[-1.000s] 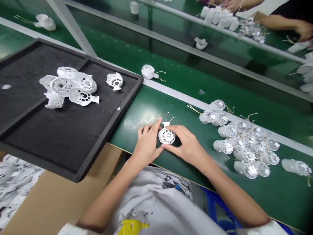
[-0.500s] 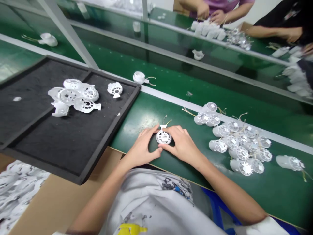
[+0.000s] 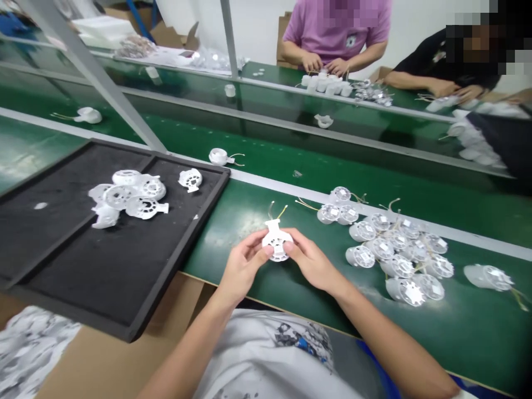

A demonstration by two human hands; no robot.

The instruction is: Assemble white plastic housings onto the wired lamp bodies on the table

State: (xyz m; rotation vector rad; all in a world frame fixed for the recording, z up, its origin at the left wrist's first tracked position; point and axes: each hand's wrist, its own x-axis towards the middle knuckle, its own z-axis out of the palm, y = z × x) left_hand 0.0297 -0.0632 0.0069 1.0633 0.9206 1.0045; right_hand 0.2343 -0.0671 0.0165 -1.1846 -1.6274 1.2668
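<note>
Between my two hands is a round white plastic housing (image 3: 277, 238) with slotted openings, a neck on its far side and two thin wires sticking out beyond. My left hand (image 3: 246, 260) grips its left edge, thumb on the slotted face. On the right edge, my right hand (image 3: 310, 257) holds it the same way, fingers curled behind. To the right stands a cluster of white cylindrical units (image 3: 384, 249) with slotted ends and wires. Several loose white slotted shells (image 3: 120, 197) lie heaped on the black tray (image 3: 100, 282) to the left.
A metal post (image 3: 112, 83) slants up behind the tray. Past the pale rail (image 3: 274, 185) runs a green conveyor (image 3: 174, 130), bearing a wired white housing (image 3: 218, 157). Two co-workers (image 3: 336, 41) handle similar parts across it. A cardboard box (image 3: 100, 354) with white pieces sits at lower left.
Both thumbs have moved onto the housing's face, and its neck now shows more fully between my hands. The camera has tilted up, showing more of the far side.
</note>
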